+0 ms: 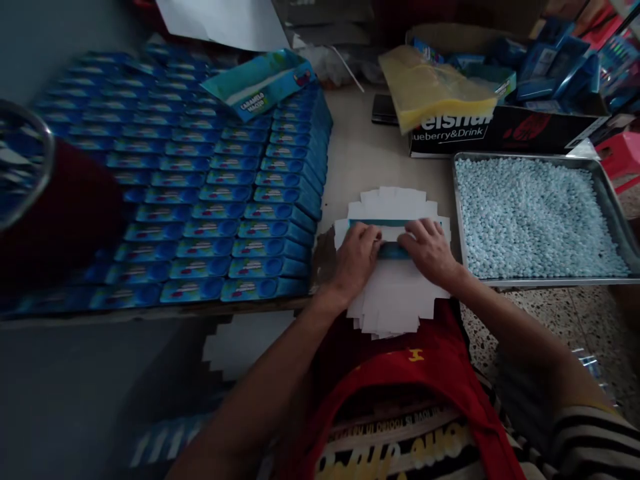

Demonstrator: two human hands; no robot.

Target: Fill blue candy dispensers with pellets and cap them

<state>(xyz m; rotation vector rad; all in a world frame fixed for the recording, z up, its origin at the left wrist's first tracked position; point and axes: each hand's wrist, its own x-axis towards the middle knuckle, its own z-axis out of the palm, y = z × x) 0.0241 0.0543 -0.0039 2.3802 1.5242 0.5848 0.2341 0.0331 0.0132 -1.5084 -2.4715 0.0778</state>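
A partly folded cardboard box [393,231], white inside with blue-green strips, lies across a stack of flat white die-cut cardboard blanks [397,293] at the table's front edge. My left hand [357,257] grips the left end of the folded box, fingers curled over its edge. At the other end, my right hand [428,250] is closed on the box with bent fingers. Both hands rest low over the stack, a short gap between them. My fingertips partly hide the folds.
Rows of filled blue candy boxes [200,213] cover the left, with an open display box [260,83] on top. A metal tray [459,220] of pale blue candies stands right. Behind it sit a black carton [500,133] and yellow plastic bag [430,87]. A dark red container [65,200] is at far left.
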